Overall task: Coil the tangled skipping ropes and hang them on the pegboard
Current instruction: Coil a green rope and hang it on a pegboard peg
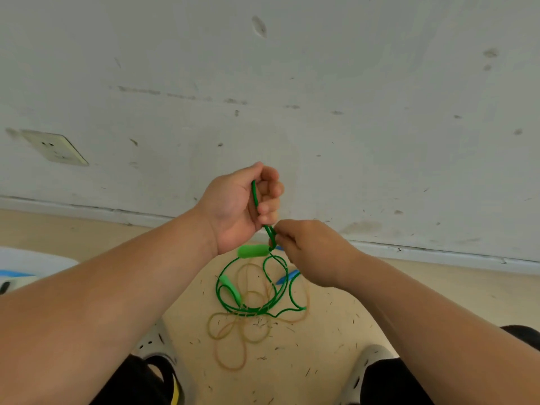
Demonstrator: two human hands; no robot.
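Green foam-handled skipping rope [253,251]: left hand [236,209] grips it, right hand [309,252] pinches below. Looks like the coiling step; next, lift another loop.

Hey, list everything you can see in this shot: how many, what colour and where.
green rope: one, green, top held up, rest looped on the floor
green grips: two, light green, one just below the raised cord, one among the floor loops
tan rope: one, translucent tan, tangled on the floor with the green rope
blue grip: at least one, blue, floor, partly hidden
wall socket: one, white, wall at left
white container: one, white with blue, left edge, mostly cut off
shoes: two, pale grey, bottom
left hand: grips the green rope
right hand: pinches the green rope just below
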